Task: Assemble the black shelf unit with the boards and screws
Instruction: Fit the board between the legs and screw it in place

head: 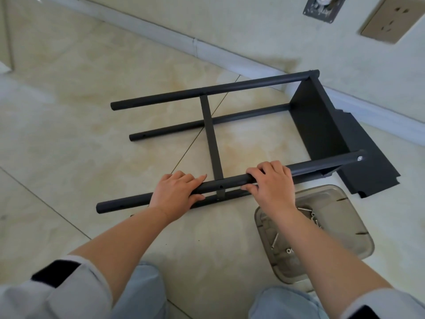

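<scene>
Head view: tiled floor (69, 111) is filling most of the frame, with a wall and pale skirting board (230, 58) running across the top right. Black shelf unit (230, 125) is lying on its side on the floor, four round posts running roughly left-right, open ends pointing left. One board (319, 120) is sitting fixed at the right end between the posts, a screw head (359, 158) showing on the near post there. A thin crossbar (211, 137) is spanning the upper posts at about mid-length. A second loose board (368, 162) is lying flat on the floor behind the right end, partly hidden by the frame. Metal tray (345, 226) is sitting on the floor near the right forearm, just below the frame, holding loose screws (274, 241) and some washers. Left hand (177, 194) is wrapping the near upper post (225, 181) left of the crossbar joint, fingers over the top, thumb underneath. Right hand (271, 183) is gripping the same post just right of the joint, fingers curled over it. Wall socket (391, 17) and a metal plate (322, 8) are showing on the wall, top right.
</scene>
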